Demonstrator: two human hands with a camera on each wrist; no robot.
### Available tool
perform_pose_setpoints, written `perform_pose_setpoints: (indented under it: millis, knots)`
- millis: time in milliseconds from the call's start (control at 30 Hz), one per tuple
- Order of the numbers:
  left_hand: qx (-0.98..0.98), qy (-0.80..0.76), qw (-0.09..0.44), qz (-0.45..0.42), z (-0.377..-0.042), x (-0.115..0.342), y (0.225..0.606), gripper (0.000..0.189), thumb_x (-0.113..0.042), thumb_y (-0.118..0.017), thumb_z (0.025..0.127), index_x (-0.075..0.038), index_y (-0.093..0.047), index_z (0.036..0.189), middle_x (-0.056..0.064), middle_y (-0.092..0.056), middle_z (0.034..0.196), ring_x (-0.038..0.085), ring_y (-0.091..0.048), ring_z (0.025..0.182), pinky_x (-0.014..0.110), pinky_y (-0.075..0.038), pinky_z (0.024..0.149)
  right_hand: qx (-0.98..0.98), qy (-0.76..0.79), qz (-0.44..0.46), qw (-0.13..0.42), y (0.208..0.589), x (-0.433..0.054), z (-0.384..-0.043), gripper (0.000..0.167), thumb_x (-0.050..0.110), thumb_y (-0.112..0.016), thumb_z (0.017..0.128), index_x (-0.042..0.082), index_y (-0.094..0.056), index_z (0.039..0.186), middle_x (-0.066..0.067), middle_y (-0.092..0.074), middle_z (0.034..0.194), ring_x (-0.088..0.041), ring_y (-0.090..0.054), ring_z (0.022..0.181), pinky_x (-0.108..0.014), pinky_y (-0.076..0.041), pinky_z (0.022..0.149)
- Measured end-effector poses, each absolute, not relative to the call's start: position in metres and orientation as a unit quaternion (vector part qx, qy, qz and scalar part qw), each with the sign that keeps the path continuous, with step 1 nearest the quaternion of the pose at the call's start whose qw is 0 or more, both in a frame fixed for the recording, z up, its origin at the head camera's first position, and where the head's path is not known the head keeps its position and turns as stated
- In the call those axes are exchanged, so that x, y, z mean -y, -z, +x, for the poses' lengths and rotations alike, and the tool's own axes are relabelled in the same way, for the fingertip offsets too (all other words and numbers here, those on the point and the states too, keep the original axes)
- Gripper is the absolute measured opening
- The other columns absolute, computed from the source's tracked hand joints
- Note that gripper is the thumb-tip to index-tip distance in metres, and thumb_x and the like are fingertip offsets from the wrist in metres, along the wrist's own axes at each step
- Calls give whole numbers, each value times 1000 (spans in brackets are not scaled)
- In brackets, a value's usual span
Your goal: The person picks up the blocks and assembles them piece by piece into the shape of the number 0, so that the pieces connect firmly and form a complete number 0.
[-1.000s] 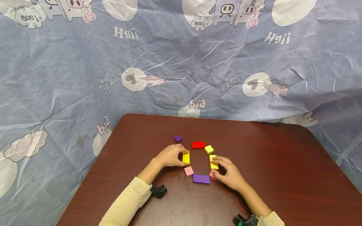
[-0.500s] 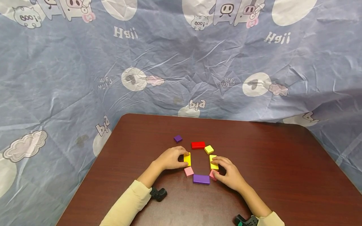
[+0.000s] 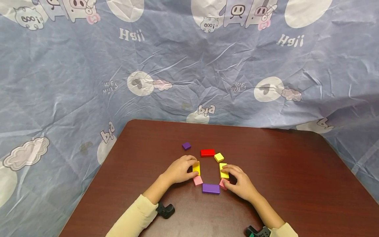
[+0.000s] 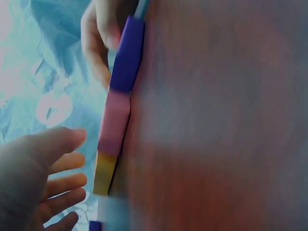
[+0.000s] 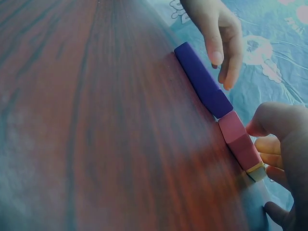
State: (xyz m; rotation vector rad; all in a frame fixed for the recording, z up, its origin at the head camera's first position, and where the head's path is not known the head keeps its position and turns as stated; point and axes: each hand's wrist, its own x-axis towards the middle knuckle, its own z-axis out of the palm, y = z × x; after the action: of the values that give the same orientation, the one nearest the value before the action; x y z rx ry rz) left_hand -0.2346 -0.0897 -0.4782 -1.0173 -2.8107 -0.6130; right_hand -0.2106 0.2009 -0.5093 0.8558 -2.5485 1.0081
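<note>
In the head view my left hand (image 3: 181,169) is over a yellow rectangular block (image 3: 196,168), thumb near its close end and index finger near its far end. The left wrist view shows a narrow gap between these relaxed fingers and the yellow block (image 4: 105,174). My right hand (image 3: 241,182) rests lightly at another yellow block (image 3: 223,171), fingers over it, thumb at a pink block (image 3: 223,183). A second pink block (image 3: 197,180) sits at the left yellow block's near end. A long purple block (image 3: 211,189) lies between the pink ones.
A red block (image 3: 207,153) and a small yellow block (image 3: 219,157) form the far side of the rough ring. A small purple block (image 3: 186,145) lies apart at the far left. The brown table (image 3: 275,154) backs onto a patterned cloth (image 3: 183,59).
The left yellow block has shifted slightly right and nearer, up against the pink block, with my left hand following. My right hand stays in place.
</note>
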Motion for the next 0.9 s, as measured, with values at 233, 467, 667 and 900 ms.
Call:
perform_pose_setpoints:
  millis: [233, 467, 667, 900]
  knots:
    - [910, 184, 97, -360, -216, 86, 484, 33, -31, -68, 90, -10, -70, 115, 5, -62, 124, 23, -52, 123, 37, -35, 108, 879, -344, 300, 134, 508, -199, -211, 33, 12, -80, 77, 10, -70, 108, -3, -62, 123, -26, -55, 117, -36, -41, 99]
    - [913, 192, 86, -351, -210, 86, 486, 34, -29, -68, 89, -8, -69, 115, 3, -65, 118, 19, -57, 114, 32, -42, 101, 888, -309, 320, 117, 498, -200, -215, 33, 14, -78, 78, 7, -70, 109, -6, -64, 119, -28, -55, 115, -52, -44, 95]
    - [916, 200, 72, -342, -210, 85, 487, 34, -30, -68, 89, -8, -70, 115, 2, -66, 118, 20, -57, 115, 32, -42, 101, 893, -292, 330, 94, 473, -198, -230, 32, 13, -75, 80, 5, -69, 110, -8, -65, 114, -29, -57, 110, -53, -46, 93]
    - [916, 207, 65, -338, -212, 85, 488, 33, -30, -68, 89, -10, -70, 115, 0, -65, 120, 18, -55, 118, 30, -40, 103, 924, -280, 251, 69, 457, -185, -267, 28, 13, -69, 87, -1, -68, 110, -13, -66, 111, -33, -61, 105, -53, -48, 91]
